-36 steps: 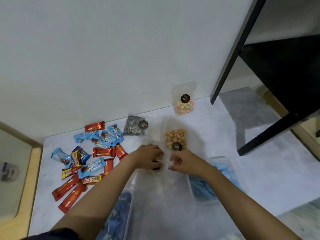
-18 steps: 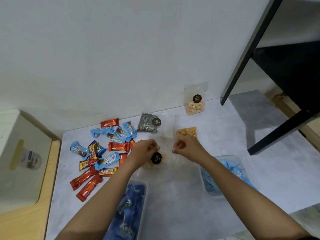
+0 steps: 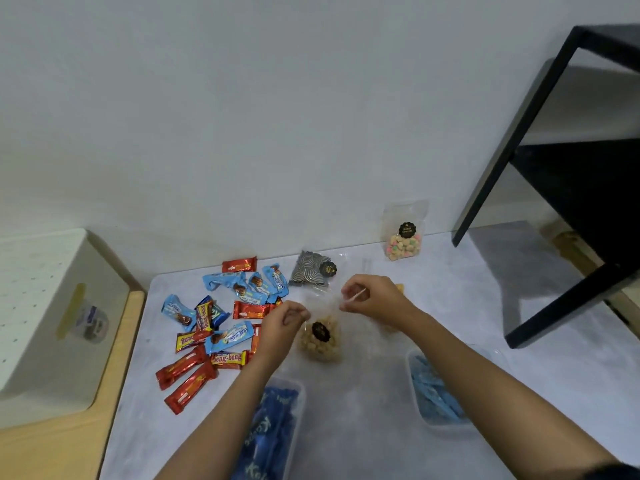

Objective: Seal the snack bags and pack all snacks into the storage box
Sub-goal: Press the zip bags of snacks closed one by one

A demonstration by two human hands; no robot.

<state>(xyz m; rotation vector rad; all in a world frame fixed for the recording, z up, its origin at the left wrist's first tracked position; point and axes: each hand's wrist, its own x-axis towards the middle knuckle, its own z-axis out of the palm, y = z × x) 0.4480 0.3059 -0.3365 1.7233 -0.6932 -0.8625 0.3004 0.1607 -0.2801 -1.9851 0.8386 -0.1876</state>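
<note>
A clear snack bag (image 3: 320, 341) of pale round snacks with a black sticker hangs between my hands above the grey mat. My left hand (image 3: 282, 323) pinches its top left corner. My right hand (image 3: 372, 299) pinches the top right edge, where a thin pale strip shows between the fingers. A bag of dark round biscuits (image 3: 311, 271) lies behind. Against the wall stands a bag of pastel snacks (image 3: 403, 239). Another bag of orange snacks (image 3: 400, 289) is mostly hidden behind my right hand. Two clear storage boxes, one near left (image 3: 273, 427) and one right (image 3: 436, 389), hold blue packets.
Several red and blue wrapped bars (image 3: 221, 320) lie scattered on the mat's left side. A white perforated box (image 3: 45, 323) sits on the wooden floor at far left. A black metal frame (image 3: 554, 202) stands at the right, its foot on the mat.
Both hands have lifted the clear snack bag off the mat and moved apart along its top edge. The camera has swung left, bringing the white box into view.
</note>
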